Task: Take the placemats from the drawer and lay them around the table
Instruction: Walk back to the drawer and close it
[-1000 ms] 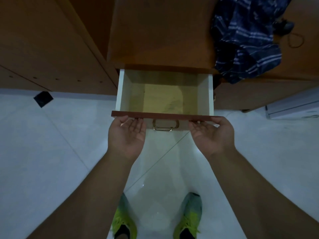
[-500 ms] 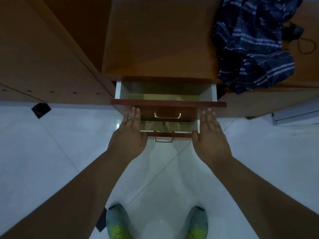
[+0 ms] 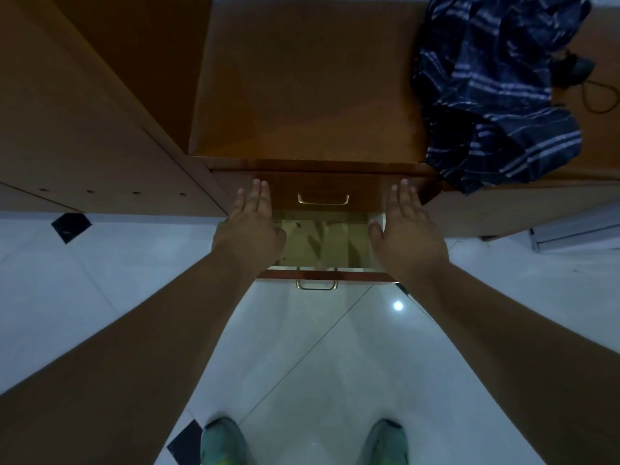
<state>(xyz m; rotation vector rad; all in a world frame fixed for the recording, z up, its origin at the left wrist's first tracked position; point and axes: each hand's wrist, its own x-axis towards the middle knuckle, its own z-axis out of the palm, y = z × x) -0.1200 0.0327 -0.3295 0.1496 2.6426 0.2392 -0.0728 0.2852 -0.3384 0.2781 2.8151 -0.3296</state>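
The upper drawer (image 3: 322, 193) of the brown cabinet sits flush, its brass handle showing between my hands. My left hand (image 3: 250, 226) and my right hand (image 3: 407, 229) lie flat with straight fingers, fingertips against the upper drawer's front at either side. Below it a lower drawer (image 3: 325, 245) stands pulled out, its brown front and brass handle (image 3: 315, 284) nearest me. Its yellowish inside shows only shadows; I cannot make out any placemat there.
A dark blue striped cloth (image 3: 496, 92) hangs over the cabinet top (image 3: 308, 82) at the right, with a dark cord (image 3: 593, 92) beside it. A taller wooden unit (image 3: 84, 129) stands at the left. White tiled floor (image 3: 318, 364) and my green shoes (image 3: 221, 441) are below.
The upper drawer has gone from wide open to fully shut under my flat hands. A lower drawer, pulled out, now shows beneath it.
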